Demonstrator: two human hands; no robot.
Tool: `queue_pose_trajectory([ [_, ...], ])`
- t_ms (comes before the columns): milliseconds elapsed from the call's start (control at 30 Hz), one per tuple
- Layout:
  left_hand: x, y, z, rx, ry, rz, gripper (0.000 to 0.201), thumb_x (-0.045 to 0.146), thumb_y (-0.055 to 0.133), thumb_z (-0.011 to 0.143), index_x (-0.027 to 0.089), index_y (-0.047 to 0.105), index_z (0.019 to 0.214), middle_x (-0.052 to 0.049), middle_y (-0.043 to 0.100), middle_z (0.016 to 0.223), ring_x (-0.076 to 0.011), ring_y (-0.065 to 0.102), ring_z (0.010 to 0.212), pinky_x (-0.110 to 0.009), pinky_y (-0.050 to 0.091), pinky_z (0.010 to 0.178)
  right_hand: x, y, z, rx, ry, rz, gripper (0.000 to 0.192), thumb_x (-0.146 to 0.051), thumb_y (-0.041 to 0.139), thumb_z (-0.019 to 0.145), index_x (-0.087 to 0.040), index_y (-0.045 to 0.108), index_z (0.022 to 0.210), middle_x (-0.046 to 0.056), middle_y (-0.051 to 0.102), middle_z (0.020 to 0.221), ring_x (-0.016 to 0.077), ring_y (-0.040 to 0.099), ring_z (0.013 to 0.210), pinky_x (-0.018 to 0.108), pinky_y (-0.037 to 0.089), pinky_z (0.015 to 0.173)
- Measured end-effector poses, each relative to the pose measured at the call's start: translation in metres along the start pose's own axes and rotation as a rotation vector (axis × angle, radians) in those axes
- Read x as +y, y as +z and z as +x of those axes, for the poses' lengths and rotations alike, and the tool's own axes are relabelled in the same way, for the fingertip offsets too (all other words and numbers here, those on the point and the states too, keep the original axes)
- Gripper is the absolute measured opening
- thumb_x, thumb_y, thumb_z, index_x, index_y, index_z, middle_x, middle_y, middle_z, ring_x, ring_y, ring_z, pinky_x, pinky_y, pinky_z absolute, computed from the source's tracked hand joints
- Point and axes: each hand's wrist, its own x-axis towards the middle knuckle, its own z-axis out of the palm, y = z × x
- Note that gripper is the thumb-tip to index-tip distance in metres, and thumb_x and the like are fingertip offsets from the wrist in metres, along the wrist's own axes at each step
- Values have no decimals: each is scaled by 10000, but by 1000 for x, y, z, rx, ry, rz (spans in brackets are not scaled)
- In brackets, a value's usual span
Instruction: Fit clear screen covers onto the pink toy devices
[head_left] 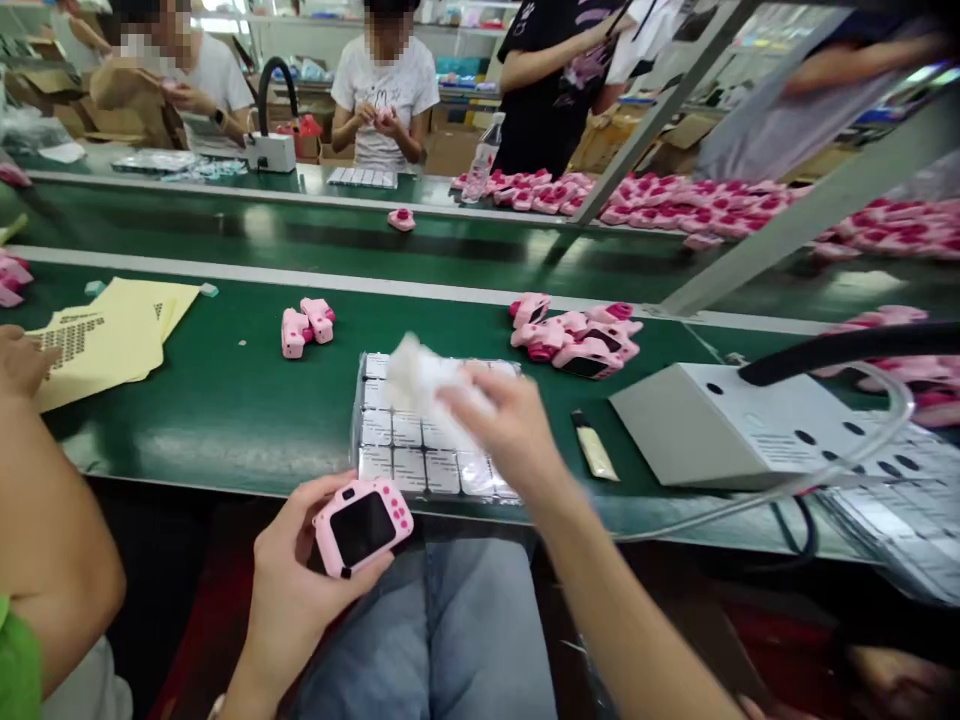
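Observation:
A pink toy camera (363,527) is gripped in my left hand (289,580) above my lap, its dark screen and pink buttons facing up. My right hand (510,420) pinches a crumpled white cloth or tissue (431,385), blurred by motion. Beneath it lies a plastic-wrapped tray of white square pieces (409,468), partly covered by the hand and cloth. To the right of the tray is a small tube with a black cap (596,447). Two pink toy cameras (306,327) rest beyond the tray to the left, and a pile of several more (574,335) sits to the right.
A grey box with a black hose (720,420) stands on the right of the green bench (225,430). Yellow sheets (124,330) lie at left beside a co-worker's arm (52,500). A slanted metal post (739,215) rises at right. Other people work across the line.

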Motion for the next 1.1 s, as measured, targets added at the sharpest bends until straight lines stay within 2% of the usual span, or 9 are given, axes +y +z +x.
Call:
queue_pose_trajectory([
  [167, 5, 15, 16, -166, 326, 90, 403, 186, 794, 961, 286, 802, 1351, -85, 835, 1279, -275, 840, 1130, -349, 697, 987, -8, 46, -116, -64, 209, 555, 363, -275, 928, 704, -277, 669, 959, 55, 737, 1419, 319, 761, 1213, 352, 603, 931],
  [267, 3, 19, 14, -286, 413, 116, 415, 164, 768, 976, 292, 804, 1369, -95, 838, 1303, -283, 849, 1132, -347, 698, 1000, -2, 60, -127, 73, 372, 562, 637, -308, 995, 626, -319, 695, 1188, 32, 824, 1210, 318, 801, 1032, 356, 643, 848],
  [400, 1, 22, 6, -261, 402, 138, 435, 170, 910, 802, 285, 845, 1217, -68, 851, 1182, -275, 854, 952, -310, 717, 840, -1, 59, -130, 119, 375, 566, 284, -484, 856, 852, -315, 805, 1073, 12, 838, 1066, 327, 801, 1039, 403, 676, 912],
  [533, -5, 15, 6, -154, 224, 54, 451, 271, 975, 745, 261, 850, 1178, -77, 848, 1184, -297, 838, 1009, -322, 717, 853, -5, 50, -140, -77, 307, 665, 432, -570, 725, 1002, -382, 763, 1389, 6, 824, 1281, 331, 781, 1227, 450, 661, 1051],
  [600, -11, 5, 11, -27, 84, -1, 508, 296, 983, 749, 250, 836, 1234, -79, 855, 1211, -302, 837, 1069, -320, 722, 886, 0, 34, -131, -84, 216, 477, 416, -466, 626, 1089, -383, 705, 1489, 12, 782, 1425, 299, 745, 1323, 435, 619, 1119],
  [767, -16, -13, 27, 171, -39, -20, 653, 294, 1059, 643, 215, 824, 1247, -65, 858, 1227, -271, 830, 1104, -270, 710, 940, 44, -52, -56, 478, 140, -546, 380, -215, 522, 1008, -153, 739, 1313, 186, 785, 1295, 385, 728, 1192, 555, 582, 1053],
  [867, -9, -4, 27, 109, -37, -3, 589, 300, 1027, 704, 238, 821, 1252, -52, 852, 1247, -258, 827, 1117, -282, 698, 982, 61, -88, -32, 342, 254, -824, 359, -224, 615, 916, -117, 743, 1234, 249, 755, 1325, 468, 681, 1241, 658, 539, 1067],
  [1000, -4, 21, 28, -46, 87, 42, 609, 288, 1007, 757, 287, 779, 1322, -61, 828, 1314, -272, 816, 1161, -325, 696, 984, 39, -65, -64, 320, 38, -553, 423, -355, 674, 996, -189, 709, 1384, 189, 701, 1496, 430, 635, 1400, 631, 531, 1168],
  [1100, 2, 32, 41, -281, 313, 73, 649, 312, 1027, 754, 315, 755, 1344, -80, 800, 1338, -305, 766, 1273, -375, 665, 1048, 12, -38, -95, -154, -2, -63, 748, -307, 904, 855, -336, 632, 1551, 64, 698, 1552, 332, 705, 1369, 462, 613, 1143],
])
